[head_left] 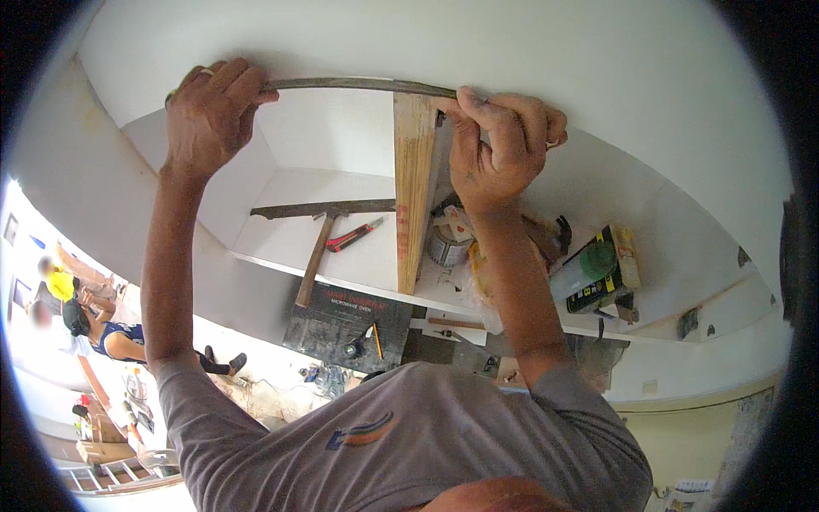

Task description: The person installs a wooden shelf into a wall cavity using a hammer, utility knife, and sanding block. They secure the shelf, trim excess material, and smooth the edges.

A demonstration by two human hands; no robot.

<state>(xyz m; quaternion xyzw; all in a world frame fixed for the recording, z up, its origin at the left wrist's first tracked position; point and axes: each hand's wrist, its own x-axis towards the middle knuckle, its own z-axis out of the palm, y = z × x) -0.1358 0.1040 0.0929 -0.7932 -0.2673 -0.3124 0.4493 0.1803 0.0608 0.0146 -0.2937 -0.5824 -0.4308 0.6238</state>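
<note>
Overhead, a thin dark strip [358, 84] runs between my hands along the upper edge of a white cabinet opening. My left hand [213, 107] is closed round its left end, fingers curled over the top. My right hand [499, 141] pinches the strip near its right end, just right of a bare wooden upright [411, 188]. A second dark strip [299, 208] lies on the white shelf [281, 243] below. Beside it, a hammer [320, 256] has its handle jutting over the shelf's front edge. A red utility knife [356, 235] rests right of the hammer.
Behind my right forearm, the right compartment holds a tin [447, 243], crumpled plastic and a yellow-black box [606, 269]. Lower down, a black carton [341, 320] bears small tools and a pencil [378, 341]. At far left are other people [111, 333] and a ladder [111, 478].
</note>
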